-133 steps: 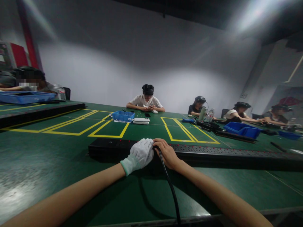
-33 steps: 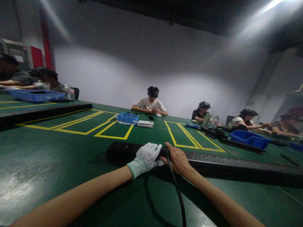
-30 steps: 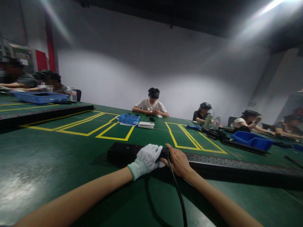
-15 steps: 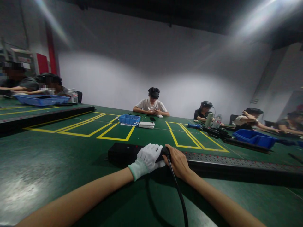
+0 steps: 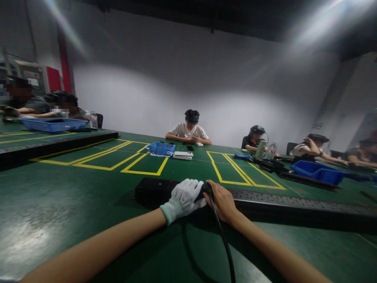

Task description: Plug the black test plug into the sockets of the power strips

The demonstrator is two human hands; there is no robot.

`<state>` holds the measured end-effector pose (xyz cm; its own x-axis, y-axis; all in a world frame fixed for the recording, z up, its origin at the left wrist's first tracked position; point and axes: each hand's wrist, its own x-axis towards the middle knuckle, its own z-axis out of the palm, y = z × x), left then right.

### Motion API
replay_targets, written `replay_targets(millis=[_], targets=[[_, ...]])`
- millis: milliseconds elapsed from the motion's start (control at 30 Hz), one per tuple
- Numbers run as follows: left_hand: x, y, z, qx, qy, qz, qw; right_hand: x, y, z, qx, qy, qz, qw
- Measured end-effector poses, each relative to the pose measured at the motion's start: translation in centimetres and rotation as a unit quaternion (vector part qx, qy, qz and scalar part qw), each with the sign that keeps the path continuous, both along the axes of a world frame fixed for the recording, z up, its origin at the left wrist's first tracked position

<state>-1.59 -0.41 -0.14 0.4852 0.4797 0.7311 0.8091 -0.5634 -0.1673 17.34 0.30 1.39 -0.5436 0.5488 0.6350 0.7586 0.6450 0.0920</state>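
A long black power strip (image 5: 265, 202) with rows of sockets and small red marks runs across the green table in front of me. My left hand (image 5: 185, 198), in a white knit glove with a green cuff, is wrapped over the strip near its plain left end. Right beside it, my bare right hand (image 5: 222, 200) grips a black plug (image 5: 209, 188) at the socket face. From the plug a black cable (image 5: 222, 236) hangs down toward me. My fingers partly hide the plug, so I cannot tell how deep it sits.
Beyond the strip lie yellow tape outlines (image 5: 144, 172), a small blue basket (image 5: 161, 148) and a white box (image 5: 183, 155). At right stand a blue bin (image 5: 318, 173) and a bottle (image 5: 271, 149). Several people sit around the table; another strip (image 5: 59, 148) lies at left.
Both my hands, the plug and the power strip stay in practically the same place. Only a very slight shift of the view shows.
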Motion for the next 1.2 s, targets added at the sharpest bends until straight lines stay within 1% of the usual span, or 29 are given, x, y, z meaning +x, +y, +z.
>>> replay_targets(millis=[300,600,1200], targets=[[0.12,-0.31,0.39,-0.003,0.008,0.003,1.000,0.18,0.24,-0.16,-0.001,0.007,0.013,1.000],[0.08,-0.29,0.20,0.004,-0.002,0.000,1.000,0.09,-0.23,0.29,-0.023,0.014,0.012,1.000],[0.16,-0.44,0.38,0.003,-0.002,0.004,1.000,0.18,-0.21,0.29,-0.029,0.016,0.017,0.999]])
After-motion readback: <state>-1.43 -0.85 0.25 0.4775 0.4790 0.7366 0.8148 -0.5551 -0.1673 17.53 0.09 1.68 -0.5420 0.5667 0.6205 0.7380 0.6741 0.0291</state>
